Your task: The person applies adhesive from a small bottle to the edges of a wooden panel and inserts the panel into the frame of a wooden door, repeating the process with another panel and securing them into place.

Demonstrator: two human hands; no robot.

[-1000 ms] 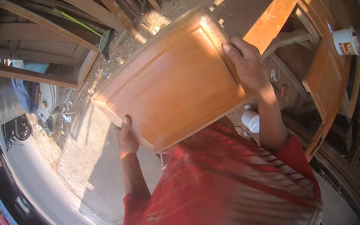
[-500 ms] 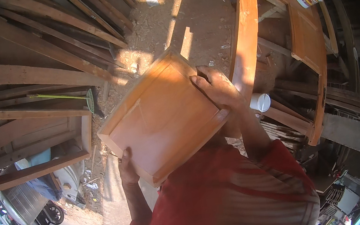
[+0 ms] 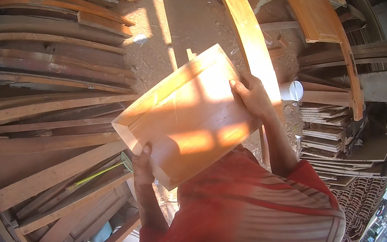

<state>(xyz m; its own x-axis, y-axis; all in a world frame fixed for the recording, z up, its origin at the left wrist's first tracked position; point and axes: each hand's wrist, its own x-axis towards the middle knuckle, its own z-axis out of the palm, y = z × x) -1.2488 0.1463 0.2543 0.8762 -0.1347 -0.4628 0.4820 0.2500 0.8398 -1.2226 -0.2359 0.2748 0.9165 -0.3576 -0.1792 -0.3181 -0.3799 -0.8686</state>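
A varnished, framed wooden panel (image 3: 192, 113) is held up in front of my body, tilted, with bands of sunlight and shadow across its face. My left hand (image 3: 142, 166) grips its lower left edge, thumb on the near face; the other fingers are hidden behind. At the right edge, my right hand (image 3: 253, 96) clasps the panel with the thumb laid on the front and the fingers around the side. What lies behind the panel is hidden.
Long boards (image 3: 49, 111) lean and lie in rows at the left, with a green rake-like tool (image 3: 97, 175) among them. To the right stand a long orange-brown plank (image 3: 246, 29), a panelled door (image 3: 309, 10), a white bucket (image 3: 292, 91) and stacked wooden pieces (image 3: 324, 137).
My view has turned, and the panel has rotated slightly clockwise into brighter sunlight. Both hands keep their hold on its edges.
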